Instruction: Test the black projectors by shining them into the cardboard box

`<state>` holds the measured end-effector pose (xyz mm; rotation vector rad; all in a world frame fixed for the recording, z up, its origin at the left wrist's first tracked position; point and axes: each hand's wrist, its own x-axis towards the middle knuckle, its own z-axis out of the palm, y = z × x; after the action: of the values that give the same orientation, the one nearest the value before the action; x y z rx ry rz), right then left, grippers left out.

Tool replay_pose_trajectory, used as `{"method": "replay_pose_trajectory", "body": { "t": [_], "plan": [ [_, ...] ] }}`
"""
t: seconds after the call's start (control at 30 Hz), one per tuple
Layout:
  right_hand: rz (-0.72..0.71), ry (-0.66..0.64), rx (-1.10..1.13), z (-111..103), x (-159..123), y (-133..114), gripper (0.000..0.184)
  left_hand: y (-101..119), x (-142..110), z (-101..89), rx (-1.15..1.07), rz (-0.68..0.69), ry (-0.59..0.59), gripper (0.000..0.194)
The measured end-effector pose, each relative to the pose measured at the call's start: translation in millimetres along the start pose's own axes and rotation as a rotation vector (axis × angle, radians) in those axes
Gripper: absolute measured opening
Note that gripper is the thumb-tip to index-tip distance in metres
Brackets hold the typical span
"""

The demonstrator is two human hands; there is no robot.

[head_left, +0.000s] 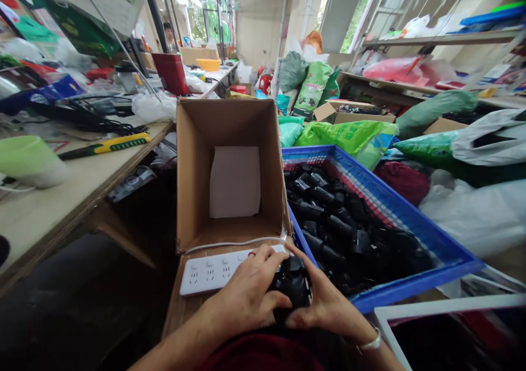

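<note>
Both hands close around one black plastic part (292, 284) low in the middle of the view. My left hand (246, 294) wraps it from the left, fingers curled over its top. My right hand (324, 305) grips it from the right, thumb pressed to its underside. Just beyond the hands lies a white power strip (205, 273) on a cardboard flap. Behind that stands an open cardboard box (230, 168) with a white sheet (235, 182) inside. A blue plastic crate (411, 217) full of several similar black parts (341, 223) sits to the right.
A wooden workbench (61, 195) runs along the left with a green cup (30, 160), a yellow-handled tool (110, 145) and cables. Green and white bags (452, 141) pile up at right, below shelves. A white-framed tray (452, 327) sits at bottom right.
</note>
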<state>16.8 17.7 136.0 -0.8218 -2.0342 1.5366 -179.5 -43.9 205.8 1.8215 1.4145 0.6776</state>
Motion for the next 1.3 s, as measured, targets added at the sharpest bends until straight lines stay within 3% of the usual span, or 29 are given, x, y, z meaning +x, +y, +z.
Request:
{"method": "replay_pose_trajectory", "body": {
  "t": [0.1,0.23,0.33,0.4,0.53,0.6,0.67,0.77,0.9,0.97,1.03,1.1,1.23,1.3],
  "plan": [
    [0.072,-0.054,0.115,11.3,-12.7,29.0,0.115,-11.3,-6.3,6.1,-0.049,-0.017,0.042,0.053],
    [0.107,0.214,0.039,38.3,-24.6,48.6,0.089,-24.8,-11.6,6.6,0.001,-0.061,0.081,0.060],
    [0.083,0.282,-0.073,47.9,-21.9,39.7,0.071,-23.4,-13.0,2.8,0.187,-0.116,0.016,0.049],
    [0.140,0.292,-0.119,47.3,-15.4,29.4,0.067,-17.9,-12.9,4.9,0.338,-0.166,-0.002,0.036],
    [0.304,0.424,-0.183,43.4,0.3,17.1,0.066,-8.1,-10.4,23.7,0.538,-0.199,0.020,0.031],
    [0.308,0.488,-0.162,38.9,6.1,16.4,0.065,-9.4,-8.9,32.5,0.565,-0.183,0.031,0.029],
    [0.250,0.435,-0.056,25.8,7.8,18.5,0.061,-16.3,-7.8,34.7,0.503,-0.159,0.073,0.027],
    [0.195,0.334,0.135,-17.9,-1.9,27.2,0.050,-32.7,-8.1,25.2,0.265,-0.119,0.181,0.027],
    [0.290,0.581,-0.048,-89.3,-34.5,51.3,0.044,-49.6,-10.3,9.0,0.006,-0.208,0.257,0.025],
    [0.335,0.541,-0.111,-105.5,-51.2,64.5,0.045,-53.0,-10.3,5.8,-0.114,-0.265,0.281,0.025],
    [0.358,0.408,-0.140,-101.0,-62.5,74.8,0.053,-53.0,-9.1,4.6,-0.265,-0.318,0.289,0.025],
    [0.347,0.283,-0.161,-80.4,-65.8,81.6,0.060,-50.1,-7.6,2.8,-0.437,-0.366,0.292,0.028],
    [0.245,0.246,-0.209,-29.8,-52.5,85.7,0.025,-42.1,-6.8,-5.6,-0.682,-0.403,0.313,0.034],
    [0.181,0.252,-0.226,-13.4,-42.7,82.7,0.017,-40.1,-8.2,-10.5,-0.749,-0.401,0.327,0.036]
  ]
}}
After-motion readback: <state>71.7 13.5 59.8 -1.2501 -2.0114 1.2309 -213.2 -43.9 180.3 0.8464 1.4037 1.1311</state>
